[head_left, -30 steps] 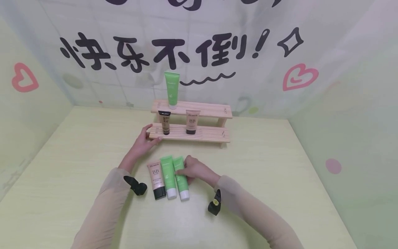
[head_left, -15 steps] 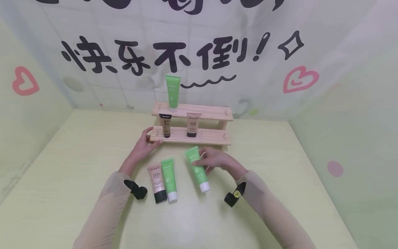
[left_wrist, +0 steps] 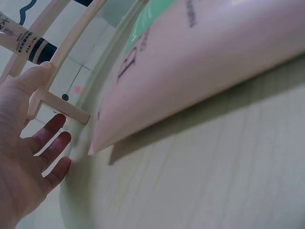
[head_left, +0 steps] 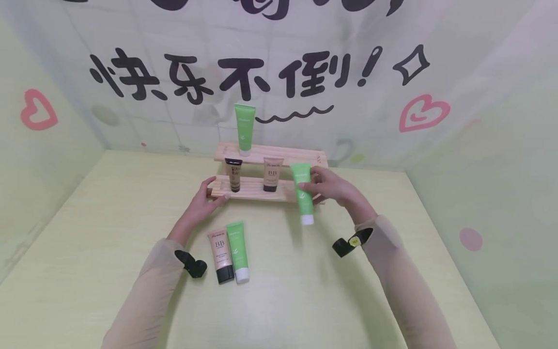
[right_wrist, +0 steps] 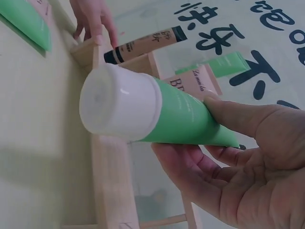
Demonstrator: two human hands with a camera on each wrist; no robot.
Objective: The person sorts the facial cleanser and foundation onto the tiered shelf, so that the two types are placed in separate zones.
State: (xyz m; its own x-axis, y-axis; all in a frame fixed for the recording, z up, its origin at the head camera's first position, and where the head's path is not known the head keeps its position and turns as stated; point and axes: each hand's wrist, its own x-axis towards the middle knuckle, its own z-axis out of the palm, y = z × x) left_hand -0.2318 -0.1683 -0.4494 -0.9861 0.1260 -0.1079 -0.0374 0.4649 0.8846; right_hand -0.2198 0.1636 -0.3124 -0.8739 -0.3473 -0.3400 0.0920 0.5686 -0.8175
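My right hand point(head_left: 332, 186) pinches a green tube point(head_left: 303, 194) with a white cap, thumb on its front and fingers behind. The tube hangs cap down before the right part of the two-step wooden rack point(head_left: 287, 192). In the right wrist view the white cap point(right_wrist: 119, 100) points toward the camera. At the rack's left end, my left hand point(head_left: 204, 202) grips the lower board, thumb over the front edge. On that lower step stand a dark-capped brown tube point(head_left: 234, 175) and a pink BB cream tube point(head_left: 272, 175). Another green tube point(head_left: 245, 128) stands on the upper step.
On the table, nearer the person, a larger pink BB cream tube point(head_left: 221, 254) and a green tube point(head_left: 237, 249) lie side by side. Behind the rack rises a wall sheet point(head_left: 174, 126) with large black characters. Side walls stand left and right.
My right hand has picked the rightmost green tube off the table beside the others and carried it right and up to the rack. My left hand stays at the rack's left end.
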